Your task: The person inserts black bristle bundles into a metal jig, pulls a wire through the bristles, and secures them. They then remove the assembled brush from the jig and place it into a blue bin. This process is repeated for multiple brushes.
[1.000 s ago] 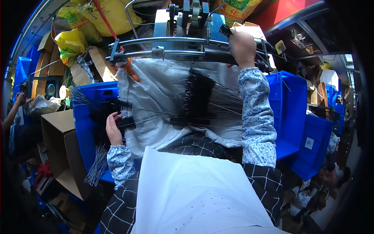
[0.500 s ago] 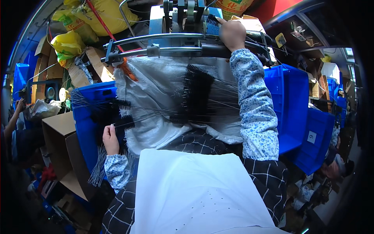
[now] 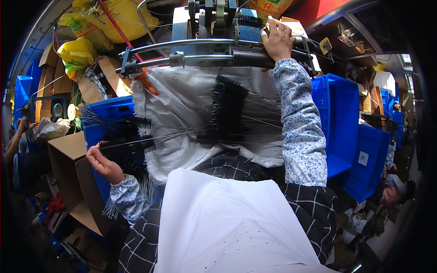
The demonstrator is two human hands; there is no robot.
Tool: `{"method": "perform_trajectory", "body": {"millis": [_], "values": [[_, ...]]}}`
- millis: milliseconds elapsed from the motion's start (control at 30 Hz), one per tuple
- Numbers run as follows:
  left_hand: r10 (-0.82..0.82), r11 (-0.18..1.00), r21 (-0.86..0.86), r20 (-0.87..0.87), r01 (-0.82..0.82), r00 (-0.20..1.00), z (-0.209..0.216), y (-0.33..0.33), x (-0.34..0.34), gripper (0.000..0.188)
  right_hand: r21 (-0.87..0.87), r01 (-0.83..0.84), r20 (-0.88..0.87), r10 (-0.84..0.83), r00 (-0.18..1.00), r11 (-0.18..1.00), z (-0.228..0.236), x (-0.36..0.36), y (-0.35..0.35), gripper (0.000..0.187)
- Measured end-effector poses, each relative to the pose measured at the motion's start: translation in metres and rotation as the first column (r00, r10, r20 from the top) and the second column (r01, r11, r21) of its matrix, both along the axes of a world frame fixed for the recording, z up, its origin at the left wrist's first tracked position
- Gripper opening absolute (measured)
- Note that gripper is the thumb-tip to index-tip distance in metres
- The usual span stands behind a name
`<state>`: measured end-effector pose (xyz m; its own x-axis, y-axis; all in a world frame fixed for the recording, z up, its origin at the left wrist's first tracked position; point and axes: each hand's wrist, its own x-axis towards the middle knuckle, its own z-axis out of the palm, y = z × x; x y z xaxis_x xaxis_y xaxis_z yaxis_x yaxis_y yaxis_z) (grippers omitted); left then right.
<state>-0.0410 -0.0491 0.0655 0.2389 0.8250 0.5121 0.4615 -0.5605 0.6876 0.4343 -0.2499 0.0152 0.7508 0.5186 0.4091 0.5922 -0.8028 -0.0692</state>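
At the left, my left hand (image 3: 104,164) is closed in a pinch on the end of a thin-wired black bristle brush (image 3: 119,143), whose long wire reaches toward my lap. My right hand (image 3: 278,41) is open at the far side, fingers stretched out over the right end of the machine (image 3: 211,34). Just left of those fingers, a small black brush (image 3: 249,19) lies on the machine's blue part. A pile of black wire brushes (image 3: 227,107) rests on the white woven cloth (image 3: 177,104) across my lap, their wire stems pointing right.
Chrome and black bars (image 3: 205,59) cross in front of the machine. A blue bin (image 3: 93,118) with more brushes stands at the left beside an open cardboard box (image 3: 68,150). Blue bins (image 3: 341,123) stand at the right. Yellow sacks (image 3: 123,20) lie at the far left.
My left hand has moved left and away from the lap, drawing the brush with it. My right hand has come off the brush on the machine and shifted slightly right, fingers spreading.
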Motion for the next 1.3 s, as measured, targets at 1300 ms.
{"method": "perform_trajectory", "body": {"millis": [1300], "values": [[0.113, 0.983, -0.183, 0.628, 0.006, 0.77, 0.037, 0.001, 0.022, 0.029, 0.188, -0.019, -0.145, 0.047, 0.988, 0.982, 0.009, -0.058, 0.076, 0.019]]}}
